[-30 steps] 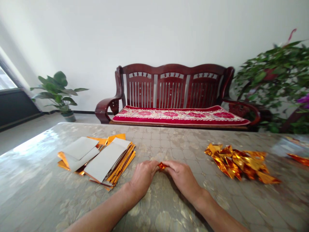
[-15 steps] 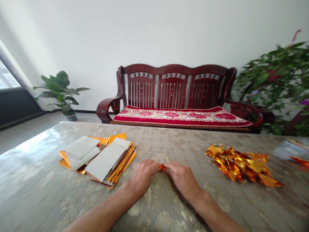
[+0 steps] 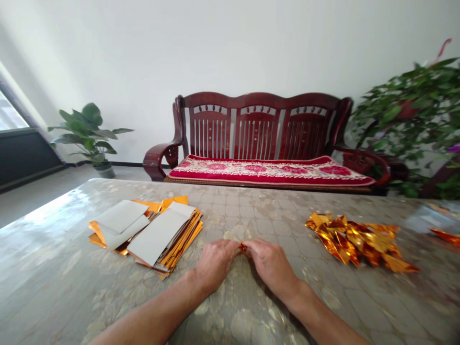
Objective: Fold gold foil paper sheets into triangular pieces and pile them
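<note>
Between the fingertips of both hands is a small piece of shiny orange-gold foil paper (image 3: 243,247), mostly hidden by the fingers. My left hand (image 3: 216,263) pinches its left side, and my right hand (image 3: 270,263) pinches its right side, just above the table. Left of my left hand lies a loose stack of foil paper sheets (image 3: 161,235), several with their pale backs up and gold edges showing. A heap of folded gold foil pieces (image 3: 359,242) rests to the right of my right hand.
The patterned table (image 3: 230,316) spans the foreground. A clear plastic bag (image 3: 427,218) lies at its right side, near an orange foil piece (image 3: 445,235). Behind stand a wooden bench (image 3: 257,129) with a red cushion, and potted plants (image 3: 88,134) at both sides.
The hands have drawn slightly closer together, and less of the small foil piece shows between them. The whole view has shifted a little.
</note>
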Motion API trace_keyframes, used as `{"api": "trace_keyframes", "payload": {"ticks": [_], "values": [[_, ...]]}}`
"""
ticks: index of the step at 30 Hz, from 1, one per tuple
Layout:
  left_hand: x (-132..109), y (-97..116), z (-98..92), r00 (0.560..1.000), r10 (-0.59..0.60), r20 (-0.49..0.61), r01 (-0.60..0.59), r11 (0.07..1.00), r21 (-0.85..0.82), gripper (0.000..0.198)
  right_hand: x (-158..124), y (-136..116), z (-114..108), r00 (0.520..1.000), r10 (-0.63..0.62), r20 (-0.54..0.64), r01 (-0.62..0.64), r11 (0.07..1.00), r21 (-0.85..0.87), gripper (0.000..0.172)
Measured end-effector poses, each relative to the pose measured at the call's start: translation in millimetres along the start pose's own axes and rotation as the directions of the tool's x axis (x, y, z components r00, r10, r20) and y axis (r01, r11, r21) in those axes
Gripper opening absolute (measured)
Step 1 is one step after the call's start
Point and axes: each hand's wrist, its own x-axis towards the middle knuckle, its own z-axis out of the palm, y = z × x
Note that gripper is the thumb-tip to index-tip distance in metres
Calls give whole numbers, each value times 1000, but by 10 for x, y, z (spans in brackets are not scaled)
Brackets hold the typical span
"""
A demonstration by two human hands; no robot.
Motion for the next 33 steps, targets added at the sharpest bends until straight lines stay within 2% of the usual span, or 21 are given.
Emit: {"api": "trace_keyframes", "payload": {"ticks": [14, 33], "values": [[-9, 19, 68, 998, 48, -34, -48, 999, -10, 25, -28, -27, 21, 1000, 2, -15, -3, 1000, -31, 29], [-19, 76, 64, 998, 14, 56, -16, 999, 33, 19, -52, -58, 57, 999, 7, -35, -8, 1000, -15, 28]]}}
